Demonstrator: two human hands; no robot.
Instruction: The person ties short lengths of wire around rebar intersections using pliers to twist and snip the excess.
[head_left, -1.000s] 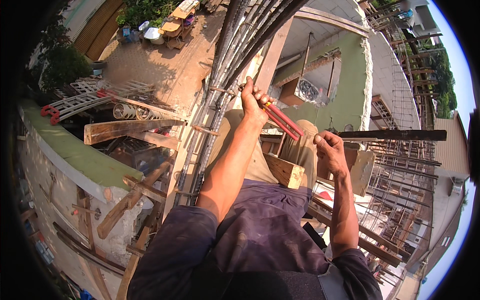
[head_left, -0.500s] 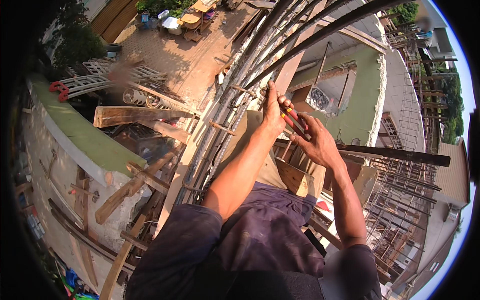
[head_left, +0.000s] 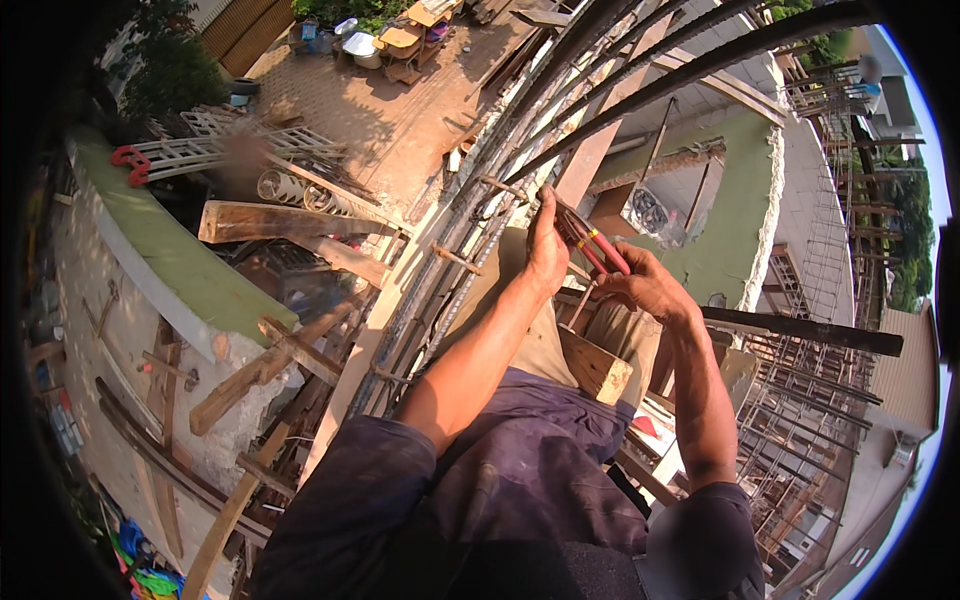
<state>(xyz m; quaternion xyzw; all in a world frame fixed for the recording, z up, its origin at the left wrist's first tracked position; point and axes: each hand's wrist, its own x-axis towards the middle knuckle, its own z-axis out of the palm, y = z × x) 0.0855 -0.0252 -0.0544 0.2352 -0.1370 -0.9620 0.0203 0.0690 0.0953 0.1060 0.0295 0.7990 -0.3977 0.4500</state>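
My right hand point(head_left: 655, 285) is closed around the red handles of a pair of pliers point(head_left: 602, 250), which have yellow bands near the joint. The jaws point up and left, beside the fingers of my left hand point(head_left: 545, 248). That hand is curled with its thumb upright; what its fingers hold, if anything, is hidden. Just left of it runs a bundle of ribbed steel rebar point(head_left: 475, 255), crossed by bent stirrups point(head_left: 458, 260). The long bars sweep up and over to the upper right.
A wooden plank point(head_left: 360, 345) runs along the rebar. Below my hands is a timber block point(head_left: 597, 368), with a dark beam point(head_left: 800, 330) to the right. Rough timbers point(head_left: 265, 222) and a ladder point(head_left: 190, 158) lie left. A person point(head_left: 868, 85) is at the far upper right.
The pliers' handles have come closer together, and my right hand has shifted slightly right and down. My left hand has dropped a little. The whole view has shifted slightly.
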